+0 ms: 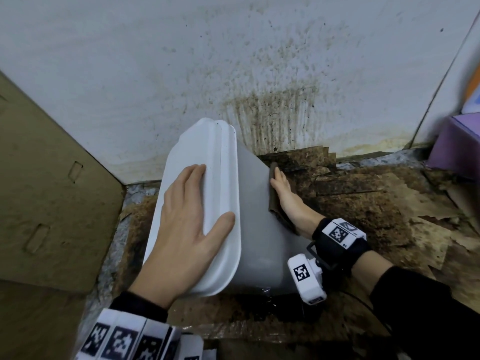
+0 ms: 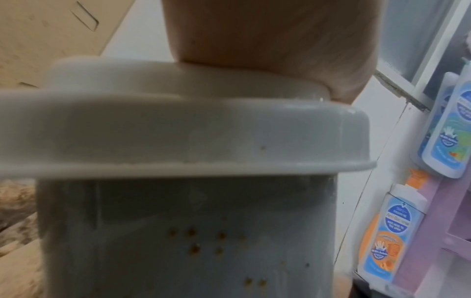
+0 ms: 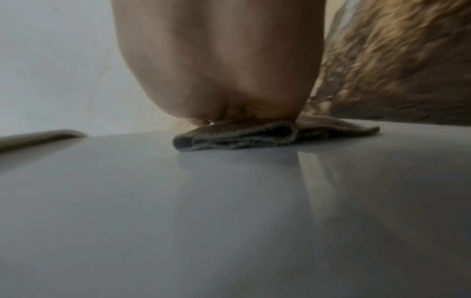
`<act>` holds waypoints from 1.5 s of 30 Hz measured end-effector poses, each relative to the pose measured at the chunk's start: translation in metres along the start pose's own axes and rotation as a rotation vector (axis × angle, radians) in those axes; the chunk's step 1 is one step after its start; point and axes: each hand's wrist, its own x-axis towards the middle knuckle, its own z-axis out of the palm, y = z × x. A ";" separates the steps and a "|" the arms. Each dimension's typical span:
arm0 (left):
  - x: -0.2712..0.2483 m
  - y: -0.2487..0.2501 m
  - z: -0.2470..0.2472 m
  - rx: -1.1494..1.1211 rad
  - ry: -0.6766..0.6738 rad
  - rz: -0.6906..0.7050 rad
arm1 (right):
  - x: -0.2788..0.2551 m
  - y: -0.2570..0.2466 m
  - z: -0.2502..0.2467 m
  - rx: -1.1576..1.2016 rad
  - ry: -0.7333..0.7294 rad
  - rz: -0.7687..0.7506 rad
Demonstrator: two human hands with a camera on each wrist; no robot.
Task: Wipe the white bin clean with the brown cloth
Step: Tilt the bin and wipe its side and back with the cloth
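The white bin (image 1: 255,219) stands tilted on the floor, its lid (image 1: 207,162) turned toward me. My left hand (image 1: 187,229) lies flat on the lid with straight fingers and the thumb at the lid's edge. My right hand (image 1: 283,189) presses the folded brown cloth (image 1: 273,201) flat against the bin's right side. In the right wrist view the cloth (image 3: 242,137) is squashed under the hand (image 3: 219,60) on the smooth grey-white bin wall (image 3: 229,221). The left wrist view shows brown specks on the bin's front (image 2: 193,242) below the lid rim, and the palm (image 2: 242,40) on top.
A cardboard box (image 1: 52,190) stands at the left. The white wall (image 1: 272,113) behind the bin is spattered brown. Stained, torn cardboard (image 1: 363,203) covers the floor on the right. A purple shelf (image 1: 457,146) holds soap bottles (image 2: 390,231) at the far right.
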 end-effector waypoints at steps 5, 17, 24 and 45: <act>0.001 0.003 0.002 0.010 0.007 0.019 | -0.019 -0.059 0.016 0.214 -0.160 -0.210; 0.001 0.000 0.001 -0.013 0.005 0.013 | -0.009 0.028 -0.007 -0.288 -0.117 -0.228; 0.003 0.005 0.004 -0.009 0.007 0.012 | -0.011 0.074 -0.023 -0.160 -0.065 0.050; 0.004 0.000 0.004 0.017 0.023 0.002 | -0.019 -0.037 0.025 -0.053 -0.114 -0.356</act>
